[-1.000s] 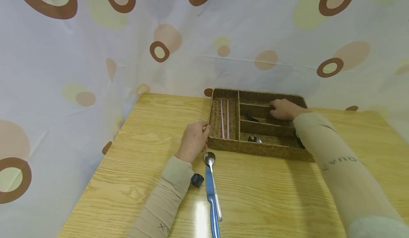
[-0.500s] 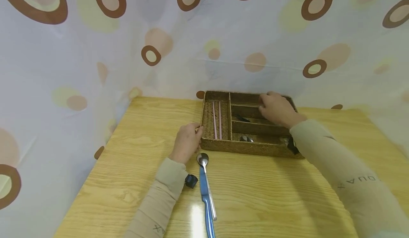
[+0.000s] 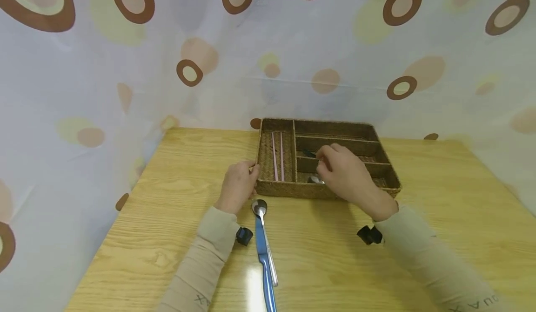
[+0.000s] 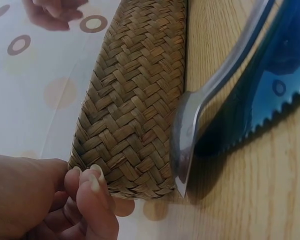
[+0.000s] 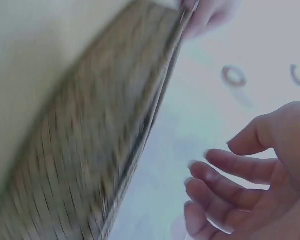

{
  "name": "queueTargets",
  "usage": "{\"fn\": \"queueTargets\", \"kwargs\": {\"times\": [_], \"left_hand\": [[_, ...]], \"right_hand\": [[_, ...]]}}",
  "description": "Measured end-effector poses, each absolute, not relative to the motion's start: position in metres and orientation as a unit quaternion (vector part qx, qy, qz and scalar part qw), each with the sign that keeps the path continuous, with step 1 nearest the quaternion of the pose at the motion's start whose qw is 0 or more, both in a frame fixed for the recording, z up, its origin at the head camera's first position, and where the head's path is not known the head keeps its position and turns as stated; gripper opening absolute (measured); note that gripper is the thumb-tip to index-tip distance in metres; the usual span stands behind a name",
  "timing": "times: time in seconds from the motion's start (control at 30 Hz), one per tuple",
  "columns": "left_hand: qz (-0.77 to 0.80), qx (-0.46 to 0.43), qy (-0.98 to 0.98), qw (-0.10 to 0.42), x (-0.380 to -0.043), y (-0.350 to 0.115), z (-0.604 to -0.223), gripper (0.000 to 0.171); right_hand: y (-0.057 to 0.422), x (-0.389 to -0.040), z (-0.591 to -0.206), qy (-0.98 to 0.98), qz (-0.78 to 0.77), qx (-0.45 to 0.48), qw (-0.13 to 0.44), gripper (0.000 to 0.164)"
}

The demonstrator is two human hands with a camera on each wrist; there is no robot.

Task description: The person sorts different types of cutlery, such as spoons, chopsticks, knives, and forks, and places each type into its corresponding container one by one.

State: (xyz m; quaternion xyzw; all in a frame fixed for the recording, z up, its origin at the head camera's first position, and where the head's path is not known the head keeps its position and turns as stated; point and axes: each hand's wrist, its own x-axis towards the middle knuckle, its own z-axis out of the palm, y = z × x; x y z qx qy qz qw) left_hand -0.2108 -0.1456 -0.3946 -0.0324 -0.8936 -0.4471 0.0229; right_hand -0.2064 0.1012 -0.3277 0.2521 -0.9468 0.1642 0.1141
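Note:
My left hand (image 3: 237,186) grips the left front corner of a brown woven cutlery tray (image 3: 326,191). In the left wrist view its thumb and fingers pinch the tray's corner. Over the tray's front part hovers my right hand (image 3: 347,174). The right wrist view shows that hand (image 5: 250,185) with loosely bent fingers, holding nothing, apart from the tray wall (image 5: 80,140). Two pink chopsticks (image 3: 274,158) lie in the left compartment. A dark utensil (image 3: 309,153) lies in the middle one. A metal utensil (image 3: 315,179) in the front compartment is partly hidden by the right hand.
On the wooden table (image 3: 326,256), a metal spoon (image 3: 259,207) lies across a blue serrated knife (image 3: 260,240), close to the left hand. A patterned cloth (image 3: 293,46) hangs behind the table and along its left side.
My right hand has left the tray's rear compartments and come forward and left, over the front section. The left hand keeps its grip on the corner. The head view has shifted slightly.

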Motion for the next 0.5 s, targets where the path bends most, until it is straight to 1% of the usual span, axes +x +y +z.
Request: {"fn": "queueTargets", "kwargs": {"times": [0.17, 0.37, 0.5], "left_hand": [[-0.439, -0.038, -0.897, 0.028, -0.211, -0.144, -0.392, 0.037], [-0.439, -0.042, -0.897, 0.028, -0.21, -0.143, -0.391, 0.036], [-0.44, -0.041, -0.897, 0.03, -0.21, -0.143, -0.393, 0.036]], "right_hand": [[0.082, -0.168, -0.343, -0.94, 0.193, 0.271, 0.078, 0.01], [0.06, -0.132, -0.374, -0.944, 0.195, 0.264, 0.034, 0.006], [0.047, -0.11, -0.391, -0.941, 0.193, 0.278, -0.016, 0.006]]}}
